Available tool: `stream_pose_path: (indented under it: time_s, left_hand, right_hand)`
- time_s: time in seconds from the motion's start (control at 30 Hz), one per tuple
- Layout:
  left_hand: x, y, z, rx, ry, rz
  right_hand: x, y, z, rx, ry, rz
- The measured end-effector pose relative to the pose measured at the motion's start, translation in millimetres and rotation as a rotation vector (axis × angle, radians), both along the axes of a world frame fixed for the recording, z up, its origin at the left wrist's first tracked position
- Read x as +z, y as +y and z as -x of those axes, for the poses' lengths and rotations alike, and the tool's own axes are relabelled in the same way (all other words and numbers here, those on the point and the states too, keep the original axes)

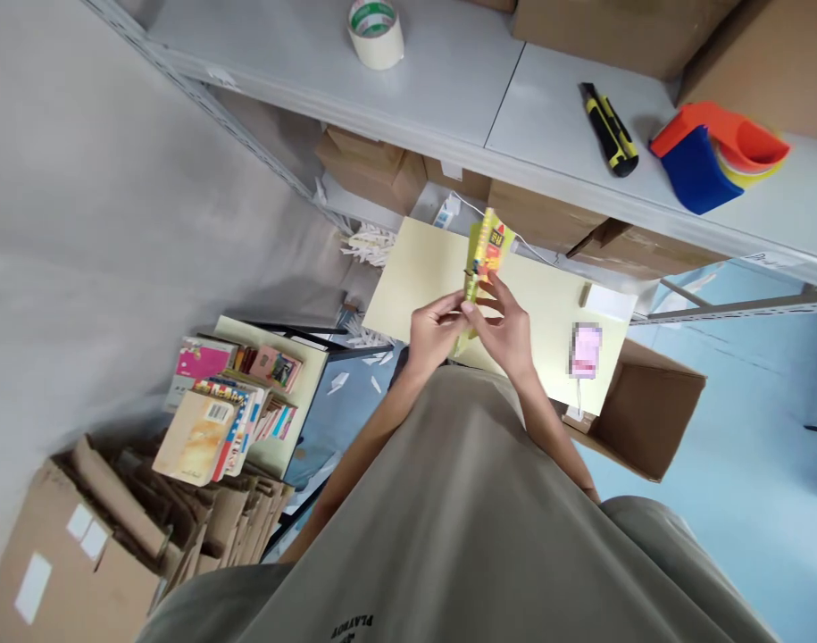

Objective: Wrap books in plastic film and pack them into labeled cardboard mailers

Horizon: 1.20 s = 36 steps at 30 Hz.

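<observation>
Over the pale yellow table (548, 304), my two hands meet on a yellow printed paper piece (492, 246) with red and black print. It looks folded or curled; whether it is a thin carton or a booklet I cannot tell. My left hand (435, 330) pinches its lower left edge, thumb and fingers closed. My right hand (505, 329) grips it from the other side, with its thumb near the left fingertips and other fingers against the printed face. The paper's lower end is partly hidden behind my hands.
A phone-like pink item (586, 350) and a white box (609, 302) lie on the table's right. A shelf (448, 89) above holds a tape roll (376, 36), a utility knife (609, 129) and a tape dispenser (716, 156). Books (200, 433) are stacked left; an open carton (649, 411) stands right.
</observation>
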State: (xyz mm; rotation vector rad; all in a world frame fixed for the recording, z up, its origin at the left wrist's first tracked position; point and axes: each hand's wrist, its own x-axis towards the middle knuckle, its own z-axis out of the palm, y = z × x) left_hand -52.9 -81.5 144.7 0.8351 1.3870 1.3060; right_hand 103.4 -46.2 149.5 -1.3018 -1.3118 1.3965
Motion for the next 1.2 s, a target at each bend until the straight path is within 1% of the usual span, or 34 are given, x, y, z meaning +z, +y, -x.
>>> stream_pose_path:
  time_s: [0.07, 0.13, 0.17, 0.23, 0.27, 0.3, 0.33, 0.4, 0.47, 0.57, 0.7, 0.8, 0.87, 0.9, 0.97, 1.03, 1.07, 1.13, 1.17, 1.2]
  left_hand:
    - [-1.9, -1.9, -5.7, -0.090, 0.041, 0.001]
    - [-4.2, -1.4, -1.6, -0.167, 0.052, -0.016]
    - [-5.2, -0.5, 4.1, -0.156, 0.060, -0.026]
    - [-6.1, 0.5, 20.6, -0.047, 0.064, -0.033]
    - [-5.7, 0.0, 29.9, 0.007, 0.039, -0.027]
    - [-4.5, -1.5, 39.0, 0.027, -0.011, -0.012]
    - [-2.7, -4.0, 47.1, 0.002, -0.084, 0.010]
    - [2.5, -10.4, 58.6, -0.106, -0.221, 0.062]
    - [7.5, -16.4, 63.0, -0.167, -0.270, 0.100]
    - [10.4, -20.5, 60.6, -0.145, -0.254, 0.121]
    - [6.5, -20.9, 56.1, -0.072, -0.227, 0.114]
    - [3.7, -19.8, 53.2, -0.029, -0.178, 0.089]
    - [2.4, -18.6, 46.8, 0.000, -0.101, 0.063]
    - [1.6, -18.2, 41.4, 0.012, -0.047, 0.054]
    - [-0.7, -18.9, 26.6, 0.014, 0.079, 0.059]
    - [-4.0, -21.6, 10.0, -0.021, 0.195, 0.080]
    - [-6.0, -23.4, 3.1, -0.054, 0.223, 0.085]
    - [-9.8, -26.7, -3.2, -0.143, 0.181, 0.072]
    - [-11.4, -27.6, -1.3, -0.166, 0.137, 0.055]
    - [-12.7, -27.6, 4.1, -0.155, 0.103, 0.036]
  right_hand:
    - [-2.9, 2.4, 5.0, -0.067, -0.004, 0.000]
    - [-9.2, 6.2, 0.8, -0.127, -0.002, -0.031]
    - [-12.1, 8.0, -4.1, -0.135, 0.021, -0.038]
    - [-15.1, 10.4, -17.3, -0.116, 0.111, -0.016]
    - [-14.8, 10.9, -24.2, -0.101, 0.165, 0.010]
    - [-13.4, 11.1, -30.6, -0.090, 0.213, 0.036]
    - [-11.3, 11.1, -36.1, -0.085, 0.248, 0.056]
    - [-6.7, 11.0, -43.4, -0.088, 0.283, 0.072]
    - [-4.1, 11.5, -46.3, -0.094, 0.291, 0.074]
    - [-7.5, 13.5, -47.3, -0.079, 0.271, 0.081]
    - [-26.2, 19.5, -51.6, -0.064, 0.226, 0.089]
    - [-43.6, 24.7, -52.4, -0.130, 0.131, 0.036]
    - [-50.0, 23.9, -45.9, -0.167, 0.064, 0.004]
    - [-50.6, 21.5, -39.9, -0.156, 0.053, 0.009]
    - [-47.1, 13.5, -23.8, -0.071, 0.083, 0.050]
    - [-40.1, 4.9, -7.0, 0.020, 0.101, 0.064]
    - [-36.4, 2.0, -0.7, 0.034, 0.080, 0.052]
    - [-30.2, 1.0, 4.5, 0.003, 0.020, 0.026]
    - [-27.7, 2.9, 3.0, -0.020, 0.014, 0.024]
    - [-25.3, 5.7, -0.8, -0.029, 0.038, 0.034]
